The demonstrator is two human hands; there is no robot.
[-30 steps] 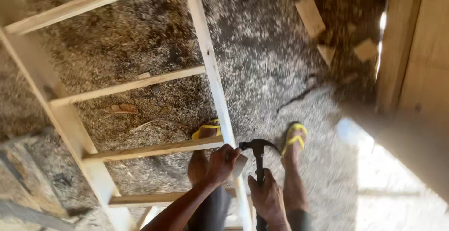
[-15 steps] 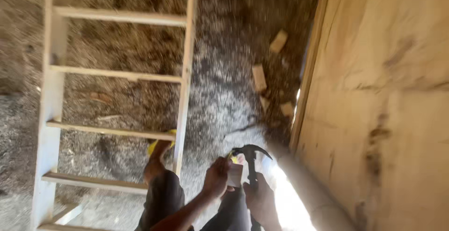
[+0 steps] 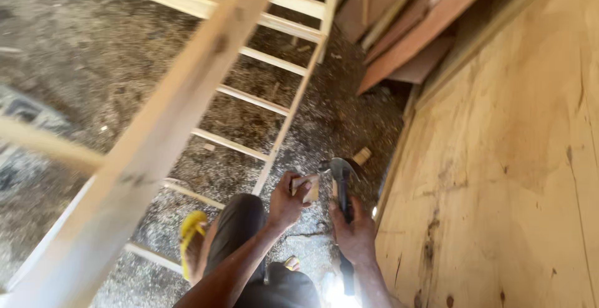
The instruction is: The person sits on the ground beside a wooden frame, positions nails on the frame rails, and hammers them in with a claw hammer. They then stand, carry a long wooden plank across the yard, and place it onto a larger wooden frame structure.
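Note:
My left hand point(image 3: 286, 203) holds a small pale wooden block point(image 3: 307, 187) between thumb and fingers, just in front of my body. My right hand point(image 3: 354, 232) grips the dark handle of a claw hammer point(image 3: 340, 172), whose metal head sits right beside the block. A pale wooden ladder-like frame point(image 3: 284, 124) with several rungs lies on the ground to the left of my hands. My leg in dark trousers and a foot in a yellow sandal point(image 3: 189, 238) are below my left hand.
The ground point(image 3: 93, 64) is covered in sawdust and shavings. A large plywood sheet point(image 3: 505, 158) fills the right side. Reddish boards point(image 3: 424, 27) lean at the upper right. A blurred wooden rail point(image 3: 156, 146) crosses close to the camera on the left. A small offcut point(image 3: 361, 156) lies near the hammer.
The view has swung up and right, so the frame now runs diagonally and the plywood fills more of the right. My hands still hold the block and hammer, close together.

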